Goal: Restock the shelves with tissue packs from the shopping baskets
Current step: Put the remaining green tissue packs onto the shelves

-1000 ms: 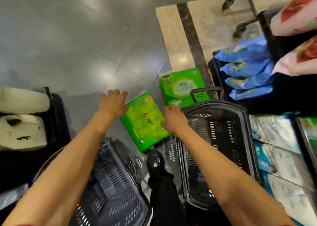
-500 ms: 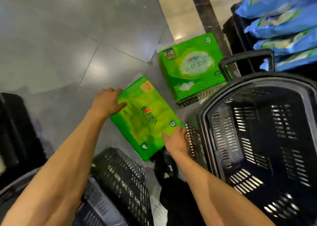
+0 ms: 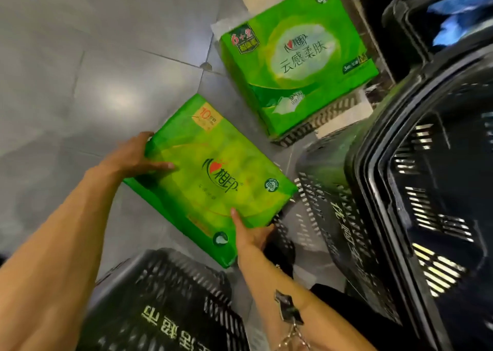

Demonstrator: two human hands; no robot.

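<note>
Both hands are on one flat green tissue pack [image 3: 213, 174], held face up and skewed diagonally. The left hand [image 3: 133, 156] grips the pack's left edge, thumb flat across the top face and fingers curled under, out of sight. The right hand [image 3: 250, 233] grips the near right edge the same way, thumb on top and the rest tucked beneath.

The pack is above the grey tile floor [image 3: 80, 57], in the gap between three black slatted baskets. I cannot tell whether its underside touches anything.

The near basket [image 3: 165, 297], with white lettering on its wall, is at bottom centre, just below the pack's lowest corner. The middle basket [image 3: 322, 217], also lettered, is tight against the pack's right corner. The big black basket [image 3: 426, 190] fills the right side, rim toward the camera; what shows of its inside holds nothing. These crowd the right and near sides of the pack.

A boxy green tissue pack [image 3: 296, 54] stands beyond, apart from the held one, its lower edge on a slatted dark piece that is probably another basket.

Blue packs [image 3: 453, 20] show at top right through a black handle [image 3: 400, 1], blurred. A metal wrist charm [image 3: 289, 310] hangs on the right forearm. A dark shoe [image 3: 282, 249] shows under the right wrist.
</note>
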